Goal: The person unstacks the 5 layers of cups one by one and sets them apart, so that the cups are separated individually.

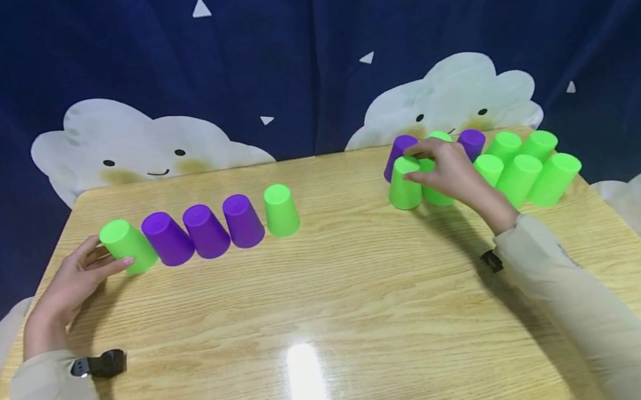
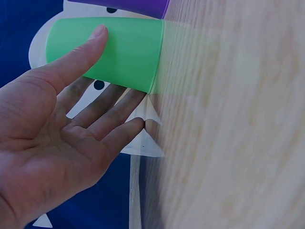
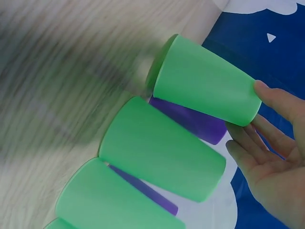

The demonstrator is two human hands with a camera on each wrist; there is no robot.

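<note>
A pale wooden table [image 1: 338, 297] with a glossy glare patch stands before a dark blue backdrop [image 1: 292, 40] printed with smiling white clouds and small triangles. Toward the table's left edge runs a row of upturned cups: the end green cup [image 1: 126, 244], three purple cups [image 1: 206, 229], another green one [image 1: 281, 209]. The left hand [image 1: 74, 283] rests against the end green cup, fingers straight, thumb on its side. At the table's far right corner, the right hand [image 1: 449, 170] touches a green cup [image 1: 405, 183] in a cluster [image 1: 524, 171], fingers loosely spread, gripping nothing firmly.
</note>
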